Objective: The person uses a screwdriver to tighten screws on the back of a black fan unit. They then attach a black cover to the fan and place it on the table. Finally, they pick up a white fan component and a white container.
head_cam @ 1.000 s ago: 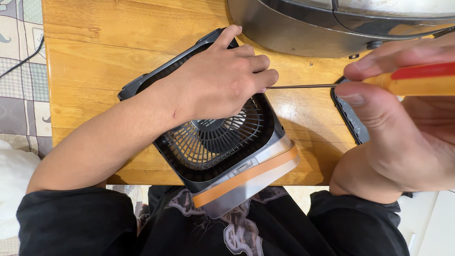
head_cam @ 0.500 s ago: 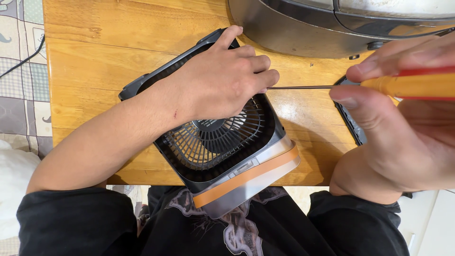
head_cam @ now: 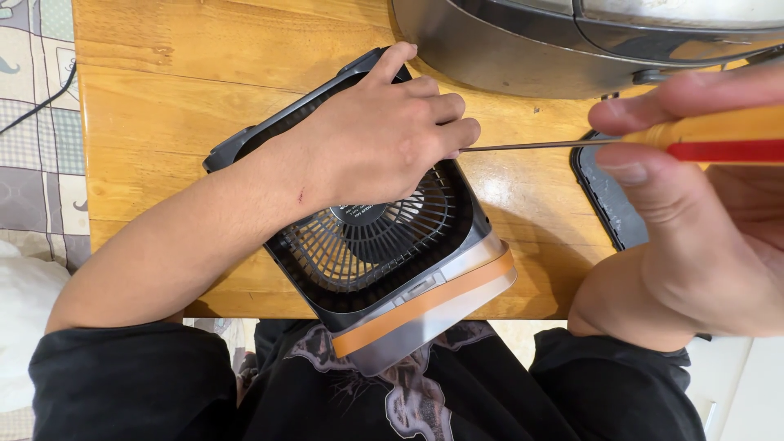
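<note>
A small square black fan (head_cam: 384,245) with a round grille and an orange-and-grey base lies flat on the wooden table (head_cam: 180,106), its base hanging over the near edge. My left hand (head_cam: 384,139) presses down on the fan's upper part, fingers curled at its right rim. My right hand (head_cam: 694,220) holds a screwdriver (head_cam: 653,139) with a yellow and red handle. Its thin metal shaft runs level to the left, and the tip reaches the fan's right edge beside my left fingertips.
A large grey metal appliance (head_cam: 572,41) fills the table's far right. A flat black object (head_cam: 608,200) lies partly hidden under my right hand. A patterned cloth and a black cable (head_cam: 41,98) lie left of the table.
My right hand and the screwdriver handle have shifted slightly; the left hand and the fan stay as they were.
</note>
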